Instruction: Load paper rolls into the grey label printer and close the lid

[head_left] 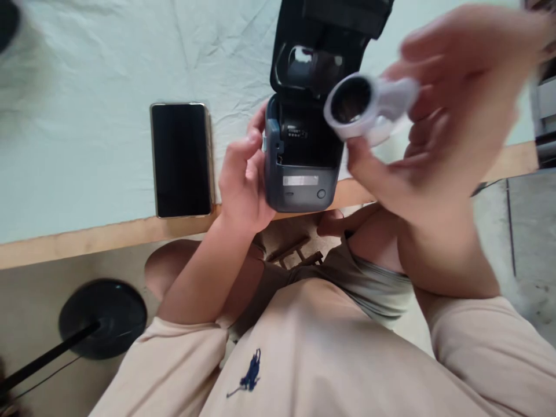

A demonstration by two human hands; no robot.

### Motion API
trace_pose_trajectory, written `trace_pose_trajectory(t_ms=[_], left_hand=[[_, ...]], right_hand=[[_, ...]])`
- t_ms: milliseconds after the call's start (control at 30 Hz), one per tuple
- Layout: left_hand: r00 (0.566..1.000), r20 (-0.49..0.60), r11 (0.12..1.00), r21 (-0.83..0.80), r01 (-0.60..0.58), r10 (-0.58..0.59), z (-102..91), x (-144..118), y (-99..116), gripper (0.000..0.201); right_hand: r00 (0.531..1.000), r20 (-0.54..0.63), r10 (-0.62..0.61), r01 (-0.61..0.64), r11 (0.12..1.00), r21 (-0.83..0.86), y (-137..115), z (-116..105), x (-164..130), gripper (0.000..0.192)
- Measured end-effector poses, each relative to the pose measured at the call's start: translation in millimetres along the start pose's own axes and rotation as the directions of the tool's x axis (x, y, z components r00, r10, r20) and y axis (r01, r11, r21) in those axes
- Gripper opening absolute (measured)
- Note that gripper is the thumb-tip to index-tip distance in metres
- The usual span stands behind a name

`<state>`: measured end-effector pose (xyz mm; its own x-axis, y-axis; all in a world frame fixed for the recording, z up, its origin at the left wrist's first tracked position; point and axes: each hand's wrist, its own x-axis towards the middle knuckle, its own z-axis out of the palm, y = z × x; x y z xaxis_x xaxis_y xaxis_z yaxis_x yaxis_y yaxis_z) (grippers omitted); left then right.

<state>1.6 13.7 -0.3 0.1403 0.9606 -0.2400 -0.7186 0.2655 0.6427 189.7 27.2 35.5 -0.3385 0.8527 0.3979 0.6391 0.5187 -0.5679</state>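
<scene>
The small label printer (pixel 300 156) sits at the near edge of the desk (pixel 108 234) with its lid flipped open, baring the roll bay. The left hand (pixel 244 179) grips the printer's left side, steadying it. The right hand (pixel 434 116) pinches a white paper roll (pixel 362 107) just above the printer's right side, core facing the camera. A dark phone (pixel 181 159) lies flat, left of the printer

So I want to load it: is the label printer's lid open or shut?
Open. The label printer has its lid swung up and back, baring an empty roll bay; the right hand holds the roll outside.
</scene>
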Motion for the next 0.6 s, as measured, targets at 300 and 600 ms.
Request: trace_pose_trajectory(t_ms=[300, 600], left_hand=[[0.994, 0.104, 0.998, -0.051, -0.037, 0.042, -2.1, -2, -3, 0.030], [0.987, 0.160, 0.998, 0.057, -0.039, 0.029, -18.9, 0, -6, 0.055]], right_hand=[[0.992, 0.114, -0.056, 0.094, 0.930, -0.356, -19, 6, 13, 0.019], [0.928, -0.029, -0.370, 0.368, 0.928, -0.052, -14, 10, -8, 0.018]])
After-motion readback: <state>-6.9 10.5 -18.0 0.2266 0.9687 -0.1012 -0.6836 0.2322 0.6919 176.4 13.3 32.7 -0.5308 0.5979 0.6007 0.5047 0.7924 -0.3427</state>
